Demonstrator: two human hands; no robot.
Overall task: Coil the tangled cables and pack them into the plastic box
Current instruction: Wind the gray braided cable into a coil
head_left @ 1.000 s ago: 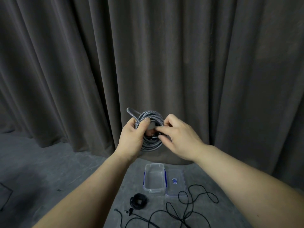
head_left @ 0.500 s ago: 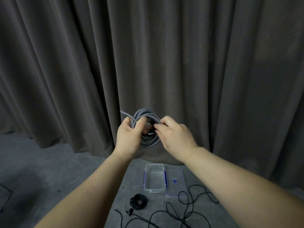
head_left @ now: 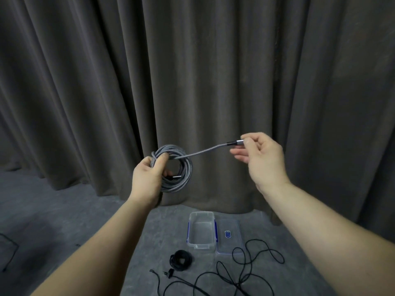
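My left hand (head_left: pixel 147 178) grips the grey braided cable (head_left: pixel 177 167) where it is wound into a coil, thumb and fingers curled round the bundle's left side; the coil hangs upright in front of the curtain (head_left: pixel 192 71), well above the floor; one metal plug end shows inside the ring, just beside my left fingers. From the top of the coil a single free strand runs up and to the right to my right hand (head_left: pixel 263 159), which pinches the connector (head_left: pixel 235 143) at its far end between thumb and forefinger, the other fingers loosely curled beneath; the strand sags only slightly between the two hands.

Below lies a grey concrete floor (head_left: pixel 53 221), with dark pleated drapery filling the whole back of the room.

On the floor I count one clear plastic box (head_left: pixel 201 244) with blue clips, standing open; one clear lid (head_left: pixel 228 227) flat just beside it on the right; one small black coiled cable (head_left: pixel 180 260) near the box's front left corner; a loose black cable (head_left: pixel 252 263) sprawled in loops in front of the lid, one loop crossing the lid's near edge; and a thin dark wire (head_left: pixel 9 251) at the far left edge.
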